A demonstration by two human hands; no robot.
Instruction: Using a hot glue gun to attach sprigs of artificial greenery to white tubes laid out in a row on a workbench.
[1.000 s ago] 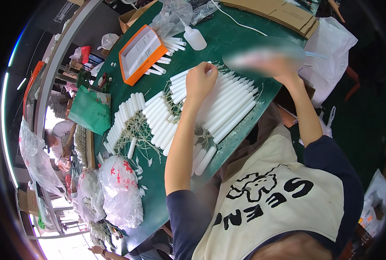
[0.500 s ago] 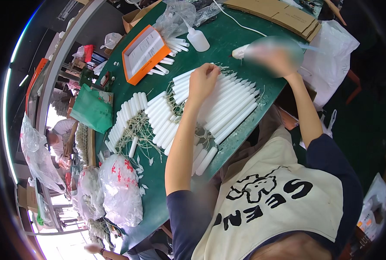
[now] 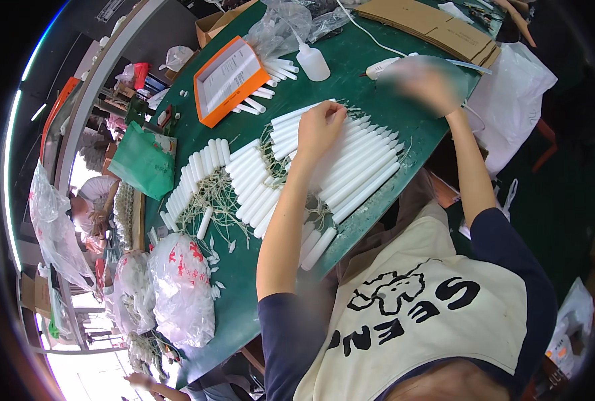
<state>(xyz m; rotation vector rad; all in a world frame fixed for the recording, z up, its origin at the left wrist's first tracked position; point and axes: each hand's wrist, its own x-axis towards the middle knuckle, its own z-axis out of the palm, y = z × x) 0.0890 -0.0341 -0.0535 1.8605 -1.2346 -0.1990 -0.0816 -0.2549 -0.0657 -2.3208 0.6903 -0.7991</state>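
Note:
My left hand (image 3: 320,130) is closed in a pinch over the far end of a row of long white candle-shaped tubes (image 3: 361,167) with pointed tips. Whatever its fingertips hold is too small to make out. To the right, my right hand (image 3: 434,90), partly blurred, is wrapped round what looks like a white glue gun (image 3: 381,68), nozzle pointing left, just above the table. A translucent stick (image 3: 473,67) reaches out behind it. Shorter white tubes (image 3: 249,177) with thin wires (image 3: 210,200) lie left of my left forearm.
Beyond the rows stand an orange box (image 3: 230,83) and a white squeeze bottle (image 3: 313,63). Flat cardboard (image 3: 431,27) lies at the far edge of the green table (image 3: 234,307). Plastic bags (image 3: 182,287) and a green bag (image 3: 143,160) sit left. A white cable (image 3: 371,37) crosses the table.
The glue gun's nozzle has tilted slightly away from me. My left hand stays over the same tubes, with hardly any movement. The whole view has shifted a little.

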